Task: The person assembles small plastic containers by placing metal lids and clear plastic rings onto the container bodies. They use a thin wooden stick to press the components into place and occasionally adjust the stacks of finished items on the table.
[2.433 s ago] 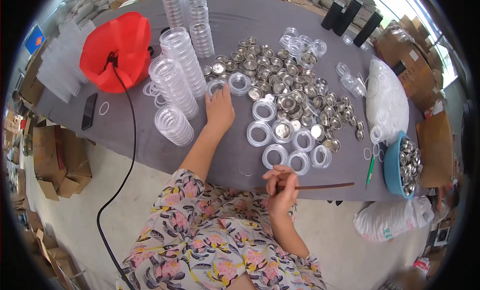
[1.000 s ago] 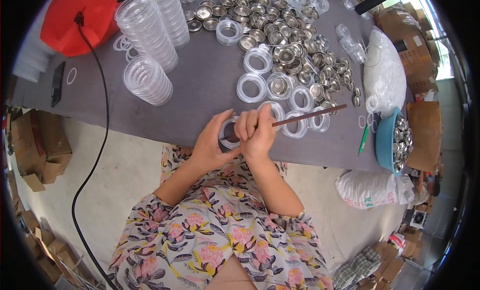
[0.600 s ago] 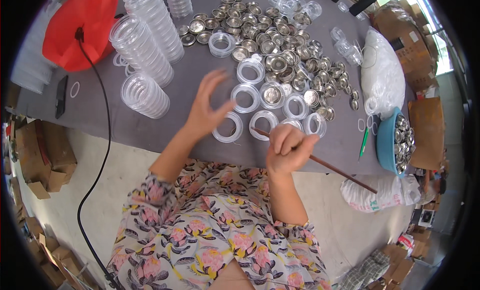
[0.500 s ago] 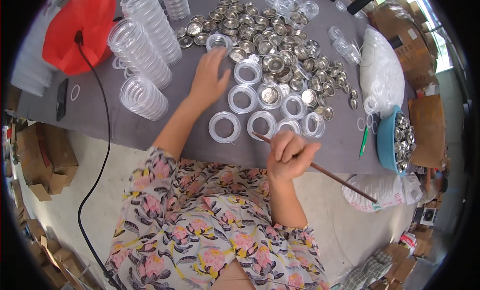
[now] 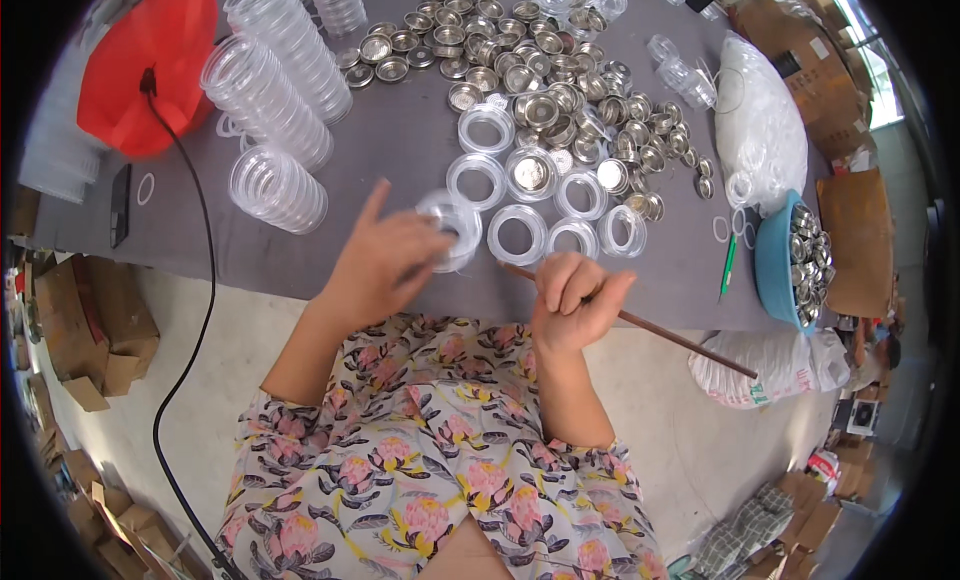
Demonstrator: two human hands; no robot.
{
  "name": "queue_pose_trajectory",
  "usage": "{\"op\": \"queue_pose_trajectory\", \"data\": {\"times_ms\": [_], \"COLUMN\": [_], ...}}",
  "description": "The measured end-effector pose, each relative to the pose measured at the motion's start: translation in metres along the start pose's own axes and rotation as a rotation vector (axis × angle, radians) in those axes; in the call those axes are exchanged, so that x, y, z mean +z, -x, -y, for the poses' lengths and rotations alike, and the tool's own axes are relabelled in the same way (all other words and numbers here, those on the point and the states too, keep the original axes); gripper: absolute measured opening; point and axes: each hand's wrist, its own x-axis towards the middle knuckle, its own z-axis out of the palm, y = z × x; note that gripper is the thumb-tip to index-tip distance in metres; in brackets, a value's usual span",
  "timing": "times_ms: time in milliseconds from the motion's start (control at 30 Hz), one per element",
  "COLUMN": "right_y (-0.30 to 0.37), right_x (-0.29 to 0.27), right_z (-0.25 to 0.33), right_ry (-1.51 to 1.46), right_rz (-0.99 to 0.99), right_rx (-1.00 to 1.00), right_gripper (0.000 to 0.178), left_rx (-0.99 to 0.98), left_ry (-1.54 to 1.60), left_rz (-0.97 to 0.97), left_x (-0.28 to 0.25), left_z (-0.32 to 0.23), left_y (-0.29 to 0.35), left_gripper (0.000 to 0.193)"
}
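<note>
My left hand [image 5: 385, 260], smeared by motion, has its fingers at a blurred clear plastic ring [image 5: 442, 208] at the near left of the ring group. That ring seems to overlap another clear ring beneath it. Closed round a thin brown rod [image 5: 690, 356] is my right hand [image 5: 575, 295], palm side up, at the table's front edge. The rod's tip points left, just below a clear ring [image 5: 517, 235]. Several more clear rings lie in rows, and one ring [image 5: 531, 174] has a silvery metal cap inside. Behind them spreads a heap of metal caps [image 5: 540, 110].
Tall stacks of clear round plastic cups [image 5: 265, 100] stand at the left, beside a red funnel-shaped thing [image 5: 150, 70] with a black cable [image 5: 205, 310]. On the right are a white plastic bag [image 5: 760, 130], a green pen [image 5: 728, 265] and a blue basin [image 5: 775, 270] of metal caps.
My left hand has come back from the edge of the cap heap toward me, bringing the clear ring from there. My right hand keeps its hold on the rod. The view has shifted slightly.
</note>
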Motion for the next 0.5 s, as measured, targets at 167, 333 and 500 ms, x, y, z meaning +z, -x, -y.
{"op": "queue_pose_trajectory", "data": {"times_ms": [167, 333, 500], "right_y": [0.003, 0.002, 0.002], "right_x": [0.008, 0.006, 0.009], "right_z": [-0.001, 0.010, 0.003], "right_ry": [-0.016, 0.114, 0.078], "right_rz": [0.032, 0.026, 0.025], "right_rx": [0.012, -0.004, -0.006], "right_gripper": [0.063, 0.062, 0.063], "left_rx": [0.022, 0.058, -0.007], "left_ry": [0.018, -0.111, -0.034], "left_rz": [0.032, 0.104, -0.102], "left_x": [0.012, 0.005, 0.010], "left_z": [-0.004, -0.002, -0.006], "left_y": [0.011, 0.008, 0.007], "left_gripper": [0.027, 0.027, 0.031]}}
